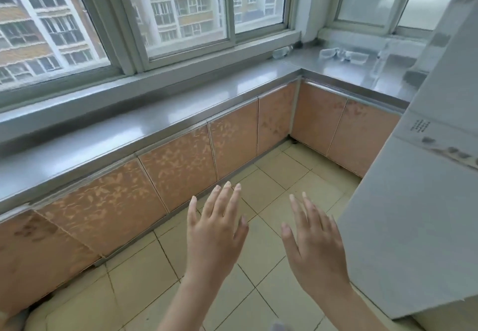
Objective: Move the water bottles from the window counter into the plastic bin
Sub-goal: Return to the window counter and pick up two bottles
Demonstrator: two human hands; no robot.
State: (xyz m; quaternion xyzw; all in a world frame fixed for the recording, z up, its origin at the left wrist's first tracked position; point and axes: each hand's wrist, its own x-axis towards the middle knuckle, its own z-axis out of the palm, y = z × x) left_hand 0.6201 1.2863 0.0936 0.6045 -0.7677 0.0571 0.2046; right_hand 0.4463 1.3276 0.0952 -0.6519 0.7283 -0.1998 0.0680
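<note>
A clear water bottle (282, 52) lies on its side on the window sill, far back near the corner. Other clear plastic items (342, 55), blurred, rest on the steel window counter (181, 113) to the right of the corner; I cannot tell whether they are bottles. My left hand (216, 229) and my right hand (314, 242) are held out low over the floor, backs up, fingers spread, holding nothing. Both are far from the bottle. No plastic bin is in view.
Pink patterned cabinet doors (178, 172) run under the counter along an L shape. A tall white appliance (419, 201) stands close on the right. The floor (271, 201) is beige tile. Large windows (181, 7) sit behind the counter.
</note>
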